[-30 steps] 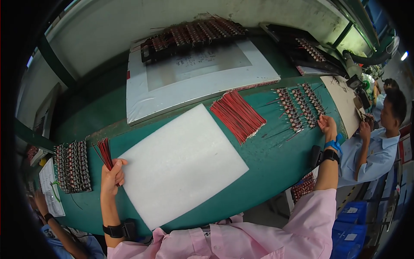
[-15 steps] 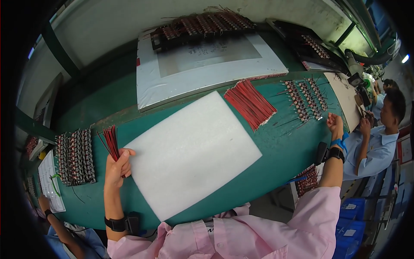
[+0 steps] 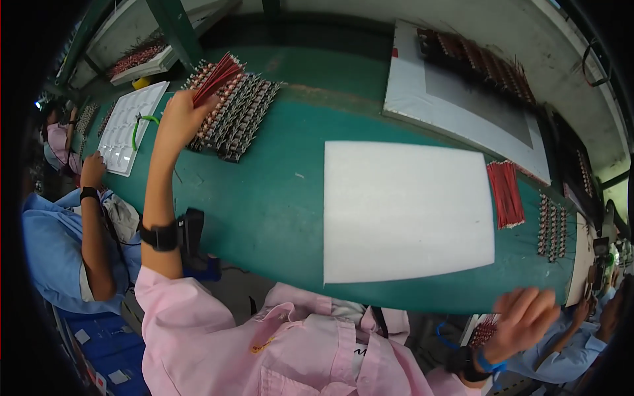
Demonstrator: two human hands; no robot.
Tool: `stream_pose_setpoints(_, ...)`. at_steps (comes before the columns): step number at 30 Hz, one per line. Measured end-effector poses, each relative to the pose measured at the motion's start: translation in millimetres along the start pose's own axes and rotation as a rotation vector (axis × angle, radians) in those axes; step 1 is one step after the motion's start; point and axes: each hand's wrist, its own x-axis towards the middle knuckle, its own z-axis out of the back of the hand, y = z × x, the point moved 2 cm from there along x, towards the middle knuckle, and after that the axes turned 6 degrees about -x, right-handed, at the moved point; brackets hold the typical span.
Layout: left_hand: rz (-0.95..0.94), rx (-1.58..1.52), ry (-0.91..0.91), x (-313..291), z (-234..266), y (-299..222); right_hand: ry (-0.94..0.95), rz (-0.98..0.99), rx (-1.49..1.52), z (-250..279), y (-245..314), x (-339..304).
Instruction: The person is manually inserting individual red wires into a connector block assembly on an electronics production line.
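My left hand [image 3: 179, 119] is closed round a bundle of red and black wires [image 3: 216, 78], held over the rows of small wired components [image 3: 241, 112] at the left of the table. Part of those rows is hidden behind the hand and bundle. Down at the table's front right edge, my right hand [image 3: 526, 322] has its fingers curled in, slightly blurred, with nothing visible in them. A white foam sheet [image 3: 406, 211] lies flat between my hands. Beyond its right edge rests a second bundle of red wires [image 3: 506, 195].
Further right lie rows of small round components [image 3: 552, 228]. A white board [image 3: 413, 89] carrying dark component rows stands at the back. Green-handled pliers [image 3: 137, 132] lie by a white tray [image 3: 132, 125] at the left. Co-workers in blue [image 3: 59, 257] sit on both sides.
The view has turned left. My left hand has carried the wire bundle from beside the foam sheet to over the left component rows. My right hand has drawn back from the round components.
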Motion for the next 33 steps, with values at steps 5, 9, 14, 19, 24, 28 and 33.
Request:
stream_pose_setpoints(5,-0.039,0.158,-0.020,31,-4,11,0.593,0.213,0.534,-120,-7,36)
stream_pose_setpoints(9,-0.029,0.156,-0.042,20,-6,28,0.527,0.294,0.426,-133,-9,32)
stream_pose_setpoints(14,0.022,-0.070,-0.040,-32,-9,33,0.776,0.181,0.222,-115,12,40)
stream_pose_setpoints(19,0.111,-0.306,-0.106,-61,-22,53,0.668,0.050,-0.586,-93,22,54)
stream_pose_setpoints(24,0.253,-0.487,-0.149,-91,-32,79,1.135,-0.301,-1.068,-115,-27,179)
stream_pose_setpoints(28,0.339,-0.545,-0.110,-84,-43,75,1.152,-0.303,-1.042,-116,-114,261)
stream_pose_setpoints(33,0.329,-0.620,-0.199,-76,-43,57,0.799,-0.315,-1.056,-142,-237,332)
